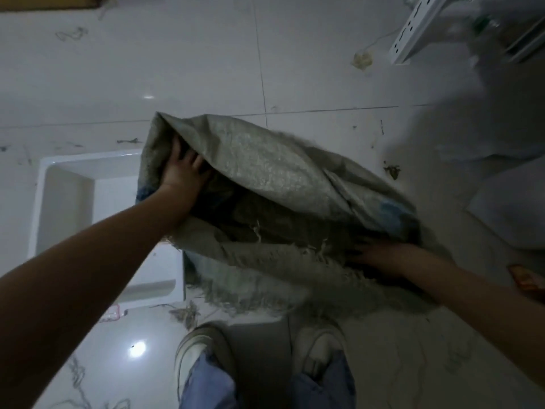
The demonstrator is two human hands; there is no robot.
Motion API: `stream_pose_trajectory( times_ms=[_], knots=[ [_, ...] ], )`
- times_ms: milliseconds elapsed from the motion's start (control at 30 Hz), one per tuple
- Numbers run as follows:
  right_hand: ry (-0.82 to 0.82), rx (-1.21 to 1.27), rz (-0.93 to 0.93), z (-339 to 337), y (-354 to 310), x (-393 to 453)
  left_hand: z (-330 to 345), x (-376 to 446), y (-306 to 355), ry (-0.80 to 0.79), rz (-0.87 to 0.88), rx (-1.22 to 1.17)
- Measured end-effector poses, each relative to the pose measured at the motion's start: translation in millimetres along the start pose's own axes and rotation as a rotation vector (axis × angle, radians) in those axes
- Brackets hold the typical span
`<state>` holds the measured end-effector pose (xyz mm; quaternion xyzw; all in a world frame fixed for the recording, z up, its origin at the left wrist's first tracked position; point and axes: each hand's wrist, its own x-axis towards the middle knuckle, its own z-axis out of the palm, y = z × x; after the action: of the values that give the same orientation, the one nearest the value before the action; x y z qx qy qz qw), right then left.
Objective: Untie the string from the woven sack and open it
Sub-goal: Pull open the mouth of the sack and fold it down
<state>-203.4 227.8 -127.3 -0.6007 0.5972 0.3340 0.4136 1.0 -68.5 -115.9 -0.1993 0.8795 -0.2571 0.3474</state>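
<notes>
A grey-green woven sack [265, 160] with blue print stands on the tiled floor in the middle of the view, its frayed mouth gaping towards me. My left hand [182, 169] grips the mouth's left rim, fingers tucked inside. My right hand [380, 255] holds the near right rim, its fingers partly hidden in the fabric. The sack's inside is dark. No string shows around the mouth; thin strands lie loose on the floor.
A white plastic tub [67, 199] sits on the floor left of the sack. My two shoes [203, 349] stand just below it. A white perforated rail [413, 31] lies at the upper right, white bags [507, 208] at the right. Scraps litter the tiles.
</notes>
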Motion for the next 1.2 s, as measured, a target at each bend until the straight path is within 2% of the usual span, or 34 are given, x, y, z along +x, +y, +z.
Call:
stream_pose_trajectory(
  times_ms=[100,167,200,233,300,333,367,467,500,567,600,633,700,767,867,933,1000,1133,1200],
  knots=[
    [0.137,0.004,0.038,-17,19,-8,-8,-19,16,-0.042,-0.045,-0.073],
    [0.316,0.145,0.008,-39,13,-16,-27,-34,30,-0.043,-0.072,-0.186],
    [0.446,0.251,0.004,-50,6,-19,-35,-42,36,0.041,-0.044,-0.266],
    [0.645,0.335,0.021,-61,-1,-22,-42,-48,40,0.201,0.003,-0.312],
    [1.155,0.3,0.102,-81,-13,-28,-54,-54,38,0.556,0.024,-0.291],
    [1.313,0.234,0.178,-90,-16,-29,-57,-52,32,0.66,-0.041,-0.274],
    [1.323,0.191,0.28,-97,-16,-25,-59,-45,25,0.619,-0.125,-0.297],
    [0.848,0.188,0.466,-107,-11,-6,-51,-18,8,0.277,-0.209,-0.407],
    [0.757,0.173,0.501,-106,-9,3,-43,-9,5,0.21,-0.21,-0.427],
    [0.747,0.19,0.515,-99,-3,19,-29,5,2,0.182,-0.195,-0.556],
    [0.802,0.326,0.483,-97,-2,22,-23,8,0,0.205,-0.185,-0.647],
    [0.82,0.583,0.426,-97,1,22,-20,9,-1,0.236,-0.168,-0.765],
    [0.706,1.119,0.303,-101,11,17,-24,5,-7,0.263,-0.132,-1.138],
    [0.633,1.358,0.316,-110,26,8,-29,3,-19,0.163,-0.097,-1.517],
    [0.441,1.622,0.28,-113,51,-2,-28,5,-35,-0.048,-0.056,-1.822],
    [0.342,1.61,0.302,-112,63,1,-23,12,-38,-0.111,-0.119,-2.012],
    [0.283,1.531,0.334,-111,68,9,-21,17,-33,-0.173,-0.236,-2.095],
    [0.441,1.36,0.497,-105,69,39,-35,18,-7,-0.32,-0.268,-1.872],
    [0.566,1.046,0.552,-104,65,48,-42,20,7,-0.341,-0.282,-1.622]
  ],
)
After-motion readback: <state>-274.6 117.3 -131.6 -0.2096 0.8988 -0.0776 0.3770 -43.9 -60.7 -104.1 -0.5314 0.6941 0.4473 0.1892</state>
